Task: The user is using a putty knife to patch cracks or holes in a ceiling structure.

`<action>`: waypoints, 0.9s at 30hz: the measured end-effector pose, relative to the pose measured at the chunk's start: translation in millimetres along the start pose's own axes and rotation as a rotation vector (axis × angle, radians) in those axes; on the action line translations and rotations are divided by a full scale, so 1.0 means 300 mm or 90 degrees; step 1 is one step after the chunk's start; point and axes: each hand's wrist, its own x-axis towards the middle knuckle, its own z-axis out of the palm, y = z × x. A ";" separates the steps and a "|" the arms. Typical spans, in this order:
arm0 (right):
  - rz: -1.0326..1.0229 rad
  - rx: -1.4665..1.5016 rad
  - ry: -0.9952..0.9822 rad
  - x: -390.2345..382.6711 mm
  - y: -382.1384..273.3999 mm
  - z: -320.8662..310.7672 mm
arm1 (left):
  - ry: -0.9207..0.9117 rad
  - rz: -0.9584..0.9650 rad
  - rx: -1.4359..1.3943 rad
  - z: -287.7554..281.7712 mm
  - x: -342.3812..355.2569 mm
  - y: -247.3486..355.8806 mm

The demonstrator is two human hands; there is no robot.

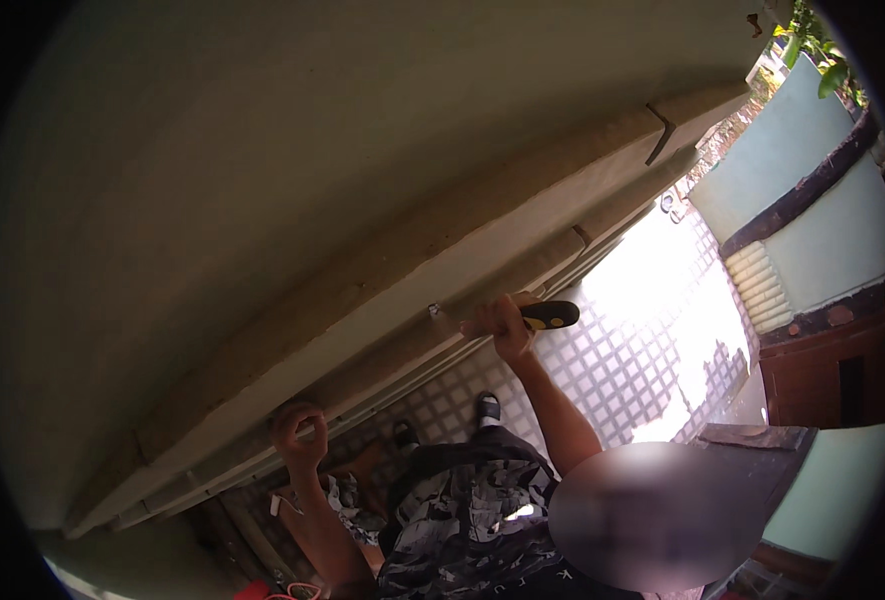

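My right hand (pixel 505 325) is closed on a black-and-yellow handled tool (pixel 552 315) at a long painted ledge (pixel 382 265). The tool's working end is hard to make out. A small pale metal fitting (pixel 435 309) sits on the ledge just left of that hand. My left hand (pixel 300 435), lower left, is curled with its fingers at the ledge's underside; what it grips, if anything, is unclear.
Below are a checkered tiled floor (pixel 622 370) and sandalled feet (pixel 488 408). At right are a pale panel (pixel 792 150), a brown cabinet-like piece (pixel 812 380) and foliage (pixel 827 75). Dark patterned clothing (pixel 462 510) and a blurred oval area fill the lower middle and right.
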 end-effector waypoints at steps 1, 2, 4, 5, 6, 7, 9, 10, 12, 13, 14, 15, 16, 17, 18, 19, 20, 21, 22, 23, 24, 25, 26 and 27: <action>-0.003 -0.044 0.001 0.023 -0.020 -0.033 | 0.000 0.006 0.002 0.001 -0.002 -0.002; -0.035 -0.048 0.014 0.048 -0.043 -0.054 | 0.000 0.002 0.005 0.001 -0.006 -0.004; -0.124 -0.199 0.017 0.106 -0.110 -0.113 | 0.009 -0.025 0.004 0.003 -0.013 -0.007; -0.181 -0.347 0.007 0.132 -0.149 -0.155 | 0.012 -0.028 0.006 0.001 -0.014 -0.005; -0.179 -0.345 0.004 0.157 -0.178 -0.210 | 0.009 -0.007 0.009 0.002 -0.012 -0.006; -0.195 -0.456 0.050 0.184 -0.209 -0.248 | 0.005 0.015 0.012 0.003 -0.008 -0.006; -0.213 -0.567 0.097 0.192 -0.215 -0.288 | 0.005 0.009 0.010 0.006 -0.007 -0.004; -0.261 -0.550 0.132 0.188 -0.220 -0.264 | 0.002 0.004 0.008 0.011 -0.004 -0.006; -0.305 -0.583 0.064 0.169 -0.252 -0.174 | 0.011 -0.001 0.025 0.009 -0.004 0.002; -0.300 -0.604 -0.041 0.141 -0.268 -0.124 | 0.015 -0.004 0.038 0.011 -0.002 0.008; -0.278 -0.517 -0.119 0.109 -0.246 -0.066 | 0.012 0.005 0.033 0.012 -0.008 0.003; -0.234 -0.529 -0.178 0.070 -0.238 -0.014 | 0.020 0.002 0.024 0.010 -0.015 -0.008; -0.212 -0.528 -0.238 0.042 -0.237 0.042 | 0.022 0.001 0.010 0.009 -0.019 -0.021; -0.246 -0.529 -0.270 0.020 -0.216 0.089 | 0.023 0.033 0.027 0.002 -0.022 -0.027; -0.247 -0.543 -0.296 0.006 -0.221 0.120 | 0.009 0.043 0.018 0.011 -0.008 -0.022; -0.208 -0.534 -0.297 -0.020 -0.205 0.145 | 0.010 0.039 0.006 0.014 -0.005 -0.014; -0.209 -0.537 -0.290 -0.036 -0.189 0.168 | 0.013 0.032 -0.004 0.015 -0.008 -0.011; -0.157 -0.485 -0.295 -0.048 -0.176 0.190 | 0.009 0.035 -0.006 0.015 -0.011 -0.017; -0.105 -0.431 -0.301 -0.052 -0.177 0.209 | 0.006 0.033 -0.010 0.014 -0.012 -0.020; -0.122 -0.398 -0.318 -0.048 -0.187 0.220 | 0.005 0.030 -0.012 0.014 -0.013 -0.023; -0.122 -0.399 -0.316 -0.053 -0.199 0.240 | 0.003 0.030 -0.013 0.011 -0.013 -0.025; -0.059 -0.332 -0.270 -0.060 -0.217 0.261 | 0.003 0.029 -0.020 0.013 -0.009 -0.016; 0.004 -0.264 -0.224 -0.064 -0.226 0.270 | 0.004 0.028 -0.027 0.014 -0.008 -0.010; 0.006 -0.265 -0.225 -0.057 -0.225 0.255 | 0.004 0.026 -0.028 0.014 -0.012 -0.010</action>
